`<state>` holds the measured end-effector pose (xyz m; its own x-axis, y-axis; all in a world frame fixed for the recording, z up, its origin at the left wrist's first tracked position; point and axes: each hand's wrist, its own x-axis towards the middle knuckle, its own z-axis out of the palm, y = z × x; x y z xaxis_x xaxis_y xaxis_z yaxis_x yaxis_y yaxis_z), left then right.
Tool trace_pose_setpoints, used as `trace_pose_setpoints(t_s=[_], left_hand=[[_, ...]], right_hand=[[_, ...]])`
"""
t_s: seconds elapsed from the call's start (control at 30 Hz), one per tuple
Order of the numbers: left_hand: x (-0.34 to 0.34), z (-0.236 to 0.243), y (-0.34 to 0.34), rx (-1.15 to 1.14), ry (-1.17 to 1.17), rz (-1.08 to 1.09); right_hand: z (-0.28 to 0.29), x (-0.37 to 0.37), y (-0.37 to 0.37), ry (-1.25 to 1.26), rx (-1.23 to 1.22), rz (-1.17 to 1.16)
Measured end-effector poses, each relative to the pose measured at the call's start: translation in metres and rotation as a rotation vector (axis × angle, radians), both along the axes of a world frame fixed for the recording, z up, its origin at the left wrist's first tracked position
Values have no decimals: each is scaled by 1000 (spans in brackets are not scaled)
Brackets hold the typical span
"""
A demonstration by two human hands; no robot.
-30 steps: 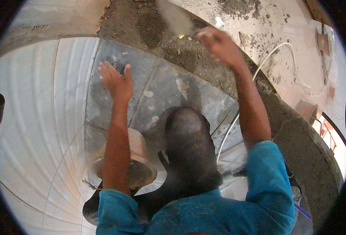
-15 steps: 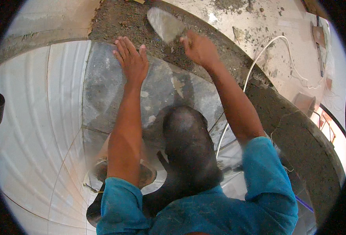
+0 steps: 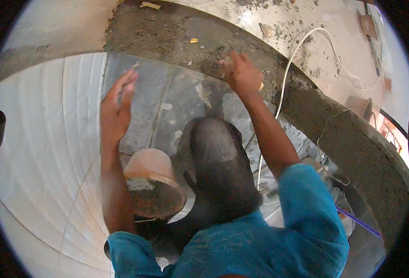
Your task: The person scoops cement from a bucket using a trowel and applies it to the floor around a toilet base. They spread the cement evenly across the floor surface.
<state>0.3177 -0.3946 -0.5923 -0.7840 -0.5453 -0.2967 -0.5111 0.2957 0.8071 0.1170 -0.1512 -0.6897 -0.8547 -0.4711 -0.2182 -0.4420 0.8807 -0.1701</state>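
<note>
The grey tile point(image 3: 167, 106) lies in front of the person's bent knee point(image 3: 223, 162), with its far edge against the strip of dark mortar bed point(image 3: 167, 32). The left hand point(image 3: 116, 104) is now over the left part of this tile, fingers spread and a little blurred; a half second ago it was further up, near the far edge, so it has come back toward the body. The right hand point(image 3: 241, 74) has moved too: before, it was at the mortar with a flat pale blade in view, and now it is at the far right corner of the tile, fingers closed around something with a small yellowish end (I cannot tell what it is, the blade does not show now).

Judging from this, the spreading of mortar beyond the tile looks finished for the moment, and both hands are turned to the tile itself, probably to press or adjust it.

Near the tile's close edge, beside the left forearm, stands a brown bucket point(image 3: 153, 185) with mortar. A white cable point(image 3: 306, 41) runs across the rough floor to the right of the tile.
</note>
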Motion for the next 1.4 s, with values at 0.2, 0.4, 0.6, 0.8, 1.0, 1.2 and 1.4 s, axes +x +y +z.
trace_pose_setpoints(t_s=[0.2,0.4,0.6,0.8,1.0,1.2,1.4], left_hand=[[136,88,0,-221,-144,283],[332,73,65,-198,-200,1300],[423,-11,134,657,-107,1217],[390,19,159,60,-429,1191],[338,51,192,3,-329,1115],[305,49,183,-308,81,1016],[308,63,165,-158,61,907]], right_hand=[[14,9,7,-63,73,215],[71,34,32,-9,-111,93],[181,112,66,-264,-80,409],[267,208,81,-108,-39,914],[272,255,-9,153,172,1201],[229,340,-12,685,208,1540],[239,331,34,563,10,1351]])
